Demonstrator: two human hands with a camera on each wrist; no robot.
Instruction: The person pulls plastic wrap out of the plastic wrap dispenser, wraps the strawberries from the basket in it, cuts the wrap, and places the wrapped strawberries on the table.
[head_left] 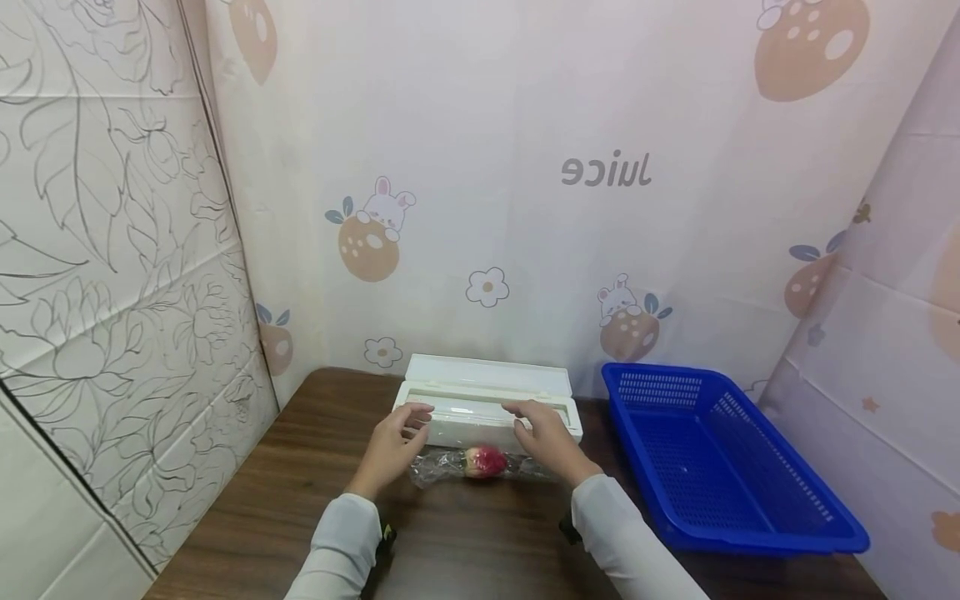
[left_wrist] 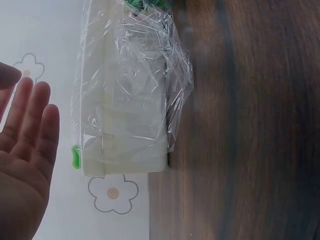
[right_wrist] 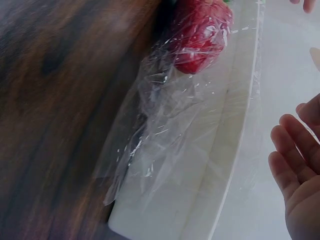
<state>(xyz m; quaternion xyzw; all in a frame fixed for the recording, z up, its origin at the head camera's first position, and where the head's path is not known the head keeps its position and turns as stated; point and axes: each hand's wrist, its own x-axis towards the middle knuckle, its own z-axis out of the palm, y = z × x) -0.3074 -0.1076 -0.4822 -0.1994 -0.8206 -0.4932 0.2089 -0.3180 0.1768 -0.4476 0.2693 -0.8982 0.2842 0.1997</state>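
Observation:
A white, long cling film dispenser (head_left: pixel 487 431) lies on the table with its lid (head_left: pixel 491 375) raised at the back. Along its front lies a red and pale fruit (head_left: pixel 486 462), wrapped in clear cling film (head_left: pixel 435 468); its exact kind is unclear. In the right wrist view the red fruit (right_wrist: pixel 202 35) shows through wrinkled film (right_wrist: pixel 165 125). My left hand (head_left: pixel 397 442) hovers by the dispenser's left end, fingers loosely bent, holding nothing. Opposite it, my right hand (head_left: pixel 551 437) is over the right end with relaxed, bent fingers and nothing in its grasp.
A blue plastic basket (head_left: pixel 750 546) with slotted walls stands to the right on the brown wooden table (head_left: pixel 285 483). Behind the table hangs a patterned cloth wall (head_left: pixel 480 208). A green tab (left_wrist: pixel 76 156) shows at the dispenser's end.

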